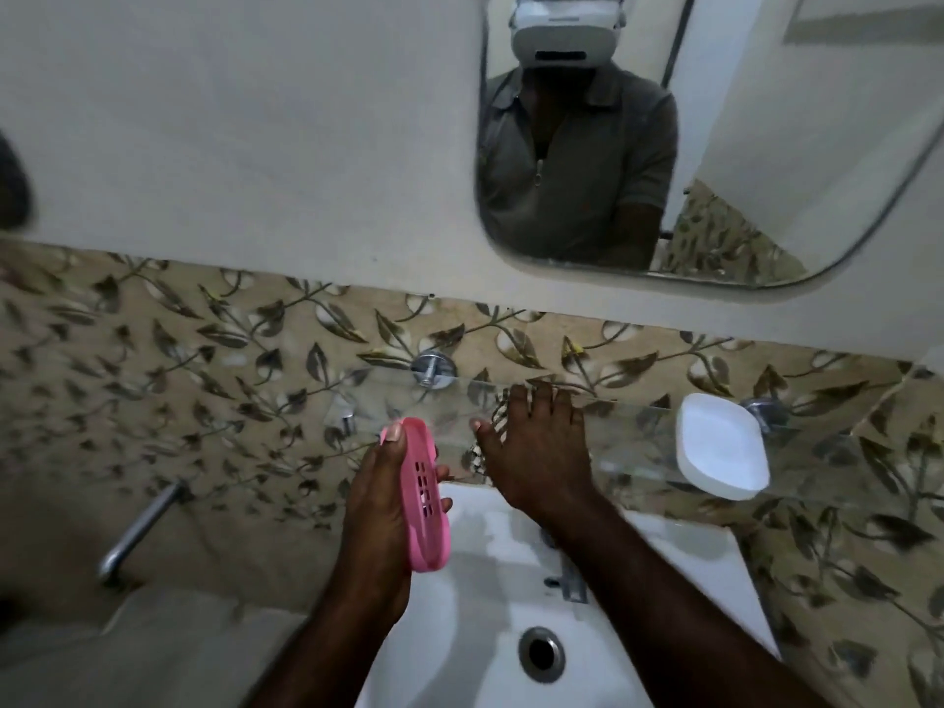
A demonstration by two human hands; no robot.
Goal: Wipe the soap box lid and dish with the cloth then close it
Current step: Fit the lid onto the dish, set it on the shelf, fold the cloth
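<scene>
**Reaching for the cloth, dish in hand**

The person is standing at a white sink [459,631], and the left hand [378,508] is gripping the pink soap dish [421,498] on edge — thumb at its far end, fingers wrapping round the slotted base. The dish is being held over the near rim of the sink, just below the glass shelf [638,431]. The right hand [541,452] is stretching out flat, fingers spread, over a striped cloth [493,426] lying on that shelf; it is pressing down on or hovering over the cloth, and I cannot tell whether it is touching, but the fingers are not curling round anything. The white lid [720,447] is sitting further right on the same shelf, well apart from both hands.

Judging from this, the wiping is not yet under way — the step in hand is fetching the cloth. The next move is calling for the right fingers to gather the cloth, bring it to the dish, and work it across the slotted base while the left hand is steadying it. The lid is waiting its turn, and closing comes last.
</scene>
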